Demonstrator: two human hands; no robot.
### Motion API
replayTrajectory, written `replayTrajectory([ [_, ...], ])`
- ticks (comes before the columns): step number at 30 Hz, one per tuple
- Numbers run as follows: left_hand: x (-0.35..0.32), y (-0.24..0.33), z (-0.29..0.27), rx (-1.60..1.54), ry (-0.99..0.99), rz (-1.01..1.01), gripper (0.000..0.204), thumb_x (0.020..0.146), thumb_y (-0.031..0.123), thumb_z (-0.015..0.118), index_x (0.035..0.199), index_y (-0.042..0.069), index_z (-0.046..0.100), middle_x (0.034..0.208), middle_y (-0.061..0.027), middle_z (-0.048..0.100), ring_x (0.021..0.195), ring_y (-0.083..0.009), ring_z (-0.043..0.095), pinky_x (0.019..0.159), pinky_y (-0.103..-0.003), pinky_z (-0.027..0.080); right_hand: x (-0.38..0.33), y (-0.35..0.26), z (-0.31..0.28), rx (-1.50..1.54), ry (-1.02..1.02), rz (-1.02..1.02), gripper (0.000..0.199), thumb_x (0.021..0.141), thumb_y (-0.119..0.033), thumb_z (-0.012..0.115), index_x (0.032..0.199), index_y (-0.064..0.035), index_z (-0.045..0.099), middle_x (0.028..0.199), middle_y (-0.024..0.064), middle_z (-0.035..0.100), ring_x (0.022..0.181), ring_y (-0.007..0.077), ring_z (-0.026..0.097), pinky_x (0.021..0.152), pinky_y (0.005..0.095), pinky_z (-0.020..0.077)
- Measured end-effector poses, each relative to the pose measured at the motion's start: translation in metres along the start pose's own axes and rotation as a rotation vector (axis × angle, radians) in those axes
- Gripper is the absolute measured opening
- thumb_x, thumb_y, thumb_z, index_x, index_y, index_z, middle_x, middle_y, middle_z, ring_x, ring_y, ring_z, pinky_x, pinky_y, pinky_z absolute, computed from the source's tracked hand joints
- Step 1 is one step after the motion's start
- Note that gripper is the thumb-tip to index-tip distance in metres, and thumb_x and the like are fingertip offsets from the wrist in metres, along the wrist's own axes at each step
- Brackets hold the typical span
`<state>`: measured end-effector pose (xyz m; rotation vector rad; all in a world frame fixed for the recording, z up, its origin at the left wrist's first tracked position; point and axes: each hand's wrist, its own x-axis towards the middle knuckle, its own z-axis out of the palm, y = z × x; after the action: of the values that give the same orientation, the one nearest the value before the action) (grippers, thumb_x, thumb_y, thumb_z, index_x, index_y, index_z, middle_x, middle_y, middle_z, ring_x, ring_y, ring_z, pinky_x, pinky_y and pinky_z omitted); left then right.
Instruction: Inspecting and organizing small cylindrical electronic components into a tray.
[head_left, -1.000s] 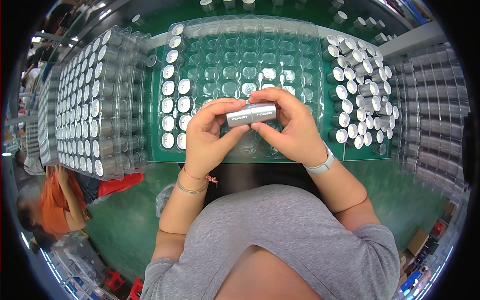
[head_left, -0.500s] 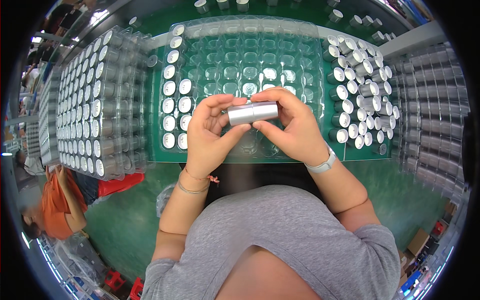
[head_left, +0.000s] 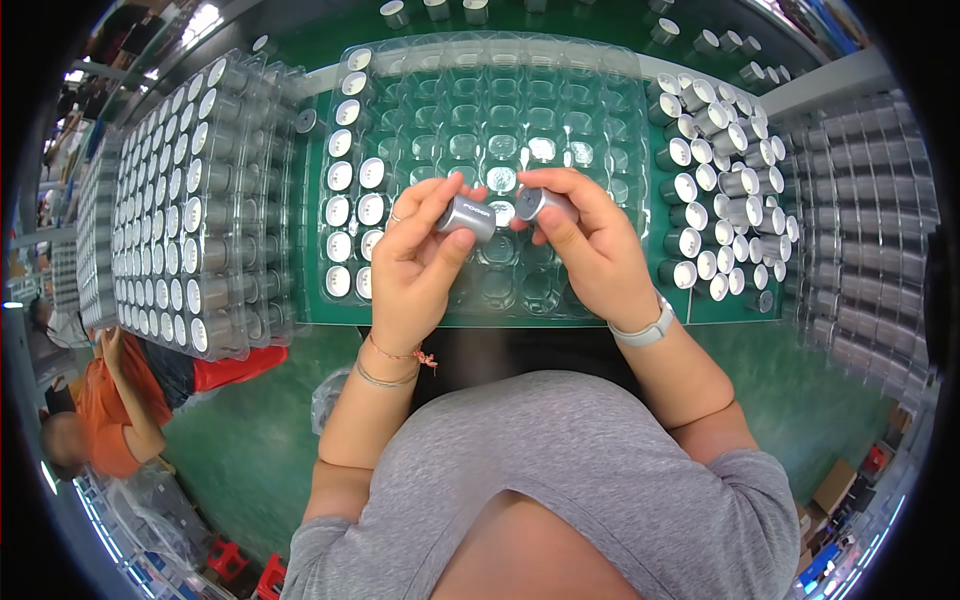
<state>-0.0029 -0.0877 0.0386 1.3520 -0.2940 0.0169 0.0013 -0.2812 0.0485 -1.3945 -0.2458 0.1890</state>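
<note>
My left hand (head_left: 412, 258) grips a small silver-grey cylinder (head_left: 467, 220) between thumb and fingers, tilted, with dark printing on its side. Close by, my right hand (head_left: 603, 256) is closed on a second grey cylinder (head_left: 546, 206), whose round grey end with a dark centre faces up toward the left. A gap separates the two cylinders. Below both hands lies a clear plastic tray (head_left: 460, 90) with rows of moulded pockets. White-ended cylinders (head_left: 340, 177) stand in its leftmost column and in part of the second one.
Stacked clear trays (head_left: 240, 200) full of white-ended cylinders stand at the left. Loose cylinders (head_left: 740, 180) crowd the green table's right side, beside another tray stack (head_left: 860, 230). More cylinders (head_left: 665, 32) stand beyond the far ledge. A person in orange (head_left: 130, 400) is at the lower left.
The two cylinders, end to end between my hands before, are now apart. Each hand has turned its own cylinder, so printing shows on the left one and a grey end on the right one.
</note>
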Motion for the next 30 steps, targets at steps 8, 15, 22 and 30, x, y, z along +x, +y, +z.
replayTrajectory([
  [8, -0.004, -0.002, 0.004, 0.028, -0.021, 0.021, 0.071, 0.077, -0.014, 0.065, 0.140, 0.001, 0.037, 0.120, -0.0145, 0.057, 0.112, -0.0200, 0.056, 0.094, -0.032, 0.047, 0.002, 0.007, -0.001, 0.077, -0.063, -0.153, 0.032, 0.081, 0.008, 0.067, 0.109, -0.0012, 0.055, 0.118, 0.0135, 0.054, 0.111, 0.0216, 0.055, 0.095, 0.0344, 0.0465],
  [15, -0.003, -0.003, 0.003, 0.037, -0.023, -0.012, 0.067, 0.076, -0.014, 0.065, 0.136, 0.001, 0.040, 0.124, -0.0161, 0.057, 0.112, -0.0198, 0.056, 0.093, -0.032, 0.046, 0.001, 0.004, 0.003, 0.117, -0.080, -0.147, 0.033, 0.082, 0.011, 0.063, 0.111, -0.0013, 0.054, 0.121, 0.0139, 0.051, 0.116, 0.0234, 0.053, 0.098, 0.0358, 0.0456],
  [22, -0.004, 0.003, 0.006, -0.024, 0.030, -0.098, 0.054, 0.079, -0.013, 0.065, 0.128, -0.001, 0.047, 0.123, -0.0147, 0.057, 0.113, -0.0214, 0.058, 0.095, -0.032, 0.048, 0.000, 0.002, 0.002, 0.080, -0.051, -0.095, 0.030, 0.087, 0.004, 0.061, 0.116, -0.0006, 0.052, 0.119, 0.0125, 0.052, 0.113, 0.0222, 0.055, 0.095, 0.0344, 0.0466],
  [30, -0.010, 0.001, 0.003, 0.127, 0.010, 0.124, 0.049, 0.071, -0.007, 0.077, 0.115, 0.000, 0.056, 0.118, -0.0143, 0.058, 0.111, -0.0252, 0.057, 0.095, -0.036, 0.048, -0.002, -0.009, 0.007, 0.138, 0.083, 0.099, 0.028, 0.092, -0.010, 0.061, 0.118, -0.0017, 0.053, 0.109, 0.0069, 0.058, 0.091, 0.0112, 0.058, 0.074, 0.0240, 0.0479],
])
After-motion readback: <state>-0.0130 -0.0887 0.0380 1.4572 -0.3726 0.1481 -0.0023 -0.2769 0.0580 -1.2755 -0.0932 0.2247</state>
